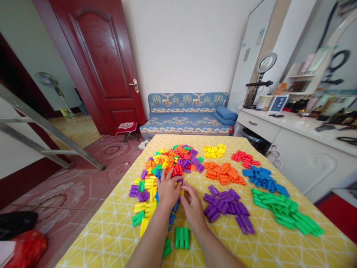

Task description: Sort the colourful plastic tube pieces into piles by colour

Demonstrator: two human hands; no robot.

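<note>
- Hands, two: the left hand (168, 189) lay back upward over the near part of the mixed heap, fingers spread; the right hand (192, 203) stood just beside it, fingers bent. Whether either gripped anything could not be told.
- Small yellow piece, one: between the two hands (182, 192), mostly hidden.
- Mixed heap (170, 158), one: plastic pieces in six colours, left on the table, running from far to near — overlapping, so not countable singly.
- Single-colour piles, six, right of the heap: yellow pile (214, 151) and red pile (245, 159), far; orange pile (223, 173) and blue pile (263, 180), midway; purple pile (227, 204) and green pile (287, 212), nearer.
- Green block (182, 238), one: three tubes, alone at the near side.
- Green piece (167, 248), one: left of that block, partly hidden by the left forearm.
- Table (111, 238), one: yellow patterned cloth.
- Beyond: one blue sofa (186, 119) — two blue cushions (225, 115) at its right end.
</note>
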